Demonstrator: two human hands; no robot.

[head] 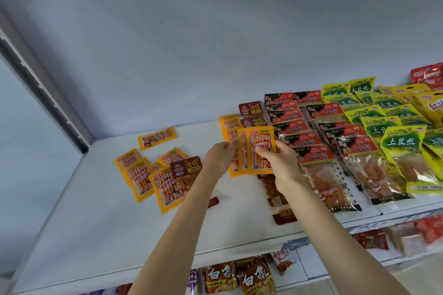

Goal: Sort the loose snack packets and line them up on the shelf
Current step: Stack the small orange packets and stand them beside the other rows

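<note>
Orange snack packets (260, 151) are held upright above the white shelf (96, 199), pinched by the left hand (219, 158) at their left edge and the right hand (278, 163) across the front. More orange packets (141, 175) are scattered loosely at the shelf's left.

Both hands up at a white shelf (100, 211), left hand (219, 159) and right hand (279, 163) pinching orange packets (260, 148) between fingers, loose orange packets (148, 172) left of the fingers, red packet rows (302, 132) right of them

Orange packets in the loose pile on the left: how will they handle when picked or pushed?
Likely light and thin: both hands hold several orange packets fanned together. Glossy film suggests slippery, so pushing the loose pile probably slides packets over each other. Flat shape, unlikely to roll.
</note>
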